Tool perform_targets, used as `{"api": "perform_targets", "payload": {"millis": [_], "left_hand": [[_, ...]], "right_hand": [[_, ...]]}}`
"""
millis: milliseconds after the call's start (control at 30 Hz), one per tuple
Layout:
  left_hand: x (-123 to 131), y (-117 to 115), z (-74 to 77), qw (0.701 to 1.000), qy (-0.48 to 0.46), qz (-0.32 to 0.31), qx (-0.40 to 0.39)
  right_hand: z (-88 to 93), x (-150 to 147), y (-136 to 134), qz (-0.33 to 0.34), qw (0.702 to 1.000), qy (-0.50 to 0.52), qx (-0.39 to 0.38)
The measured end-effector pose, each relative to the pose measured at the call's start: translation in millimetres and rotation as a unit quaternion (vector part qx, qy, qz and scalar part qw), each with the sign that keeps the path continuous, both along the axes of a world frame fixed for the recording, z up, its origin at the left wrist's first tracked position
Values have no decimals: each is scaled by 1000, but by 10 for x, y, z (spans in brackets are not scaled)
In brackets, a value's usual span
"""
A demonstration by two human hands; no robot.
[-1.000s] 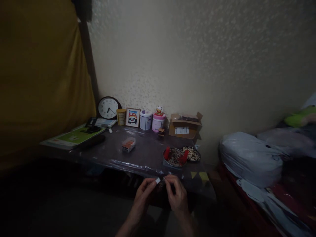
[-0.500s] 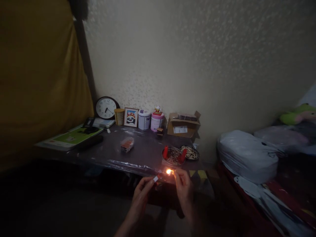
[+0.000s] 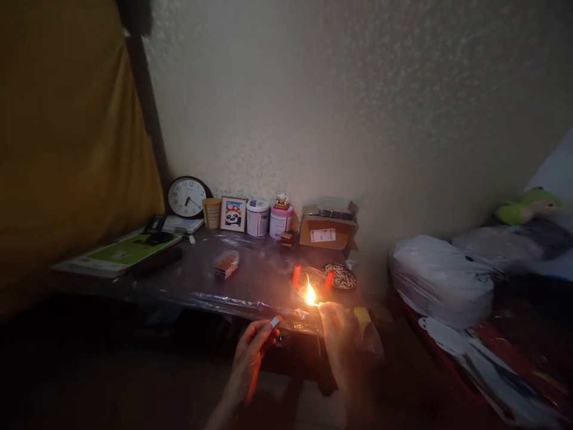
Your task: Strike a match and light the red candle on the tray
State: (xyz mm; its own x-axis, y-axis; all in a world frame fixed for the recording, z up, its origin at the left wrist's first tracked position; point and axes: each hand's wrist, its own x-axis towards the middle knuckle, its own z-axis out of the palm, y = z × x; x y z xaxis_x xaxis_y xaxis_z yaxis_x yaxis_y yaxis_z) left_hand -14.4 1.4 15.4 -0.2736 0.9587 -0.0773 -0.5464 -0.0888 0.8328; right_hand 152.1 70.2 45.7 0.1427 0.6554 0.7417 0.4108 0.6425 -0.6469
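A small matchbox (image 3: 274, 321) with a white face and reddish end is pinched in my left hand (image 3: 254, 343), just off the table's front edge. My right hand (image 3: 332, 325) grips a burning match (image 3: 316, 304) between its fingertips; glare and blur hide part of that hand. The match's tall flame rises in front of a round dish (image 3: 293, 288). Two red candles (image 3: 296, 277) stand in the dish, the right-hand candle (image 3: 329, 279) leaning a little. Behind them on the right lies a round tray of matchsticks (image 3: 342, 276).
Dark plastic covers the table (image 3: 259, 280), where a wrapped pack of matchboxes (image 3: 226, 264) lies. Along the wall stand a clock (image 3: 187, 197), a panda picture (image 3: 233, 215), two canisters (image 3: 258, 218) and a cardboard box (image 3: 326, 228). White bags (image 3: 443, 278) are piled on the right.
The flame has grown much taller and brighter, lighting the table. My right hand has moved slightly forward with the match, while the left hand has drawn a little away to the left.
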Motion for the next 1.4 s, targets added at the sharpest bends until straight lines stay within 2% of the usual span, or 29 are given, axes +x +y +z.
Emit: {"api": "perform_targets", "payload": {"millis": [300, 533, 867, 1100, 1400], "left_hand": [[-28, 98, -117, 1000, -22, 14, -4], [-52, 155, -236, 999, -35, 15, -8], [-42, 158, -83, 997, -71, 24, -34], [-51, 132, -87, 997, -75, 3, -14], [-55, 114, -120, 997, -71, -12, -2]], "right_hand": [[-114, -12, 88, 3, 1000, -8, -29], [-104, -19, 95, 11, 999, -44, 8], [23, -75, 271, 22, 998, -53, 18], [136, -119, 390, 20, 998, -62, -1], [207, -233, 558, 80, 989, 77, -98]]}}
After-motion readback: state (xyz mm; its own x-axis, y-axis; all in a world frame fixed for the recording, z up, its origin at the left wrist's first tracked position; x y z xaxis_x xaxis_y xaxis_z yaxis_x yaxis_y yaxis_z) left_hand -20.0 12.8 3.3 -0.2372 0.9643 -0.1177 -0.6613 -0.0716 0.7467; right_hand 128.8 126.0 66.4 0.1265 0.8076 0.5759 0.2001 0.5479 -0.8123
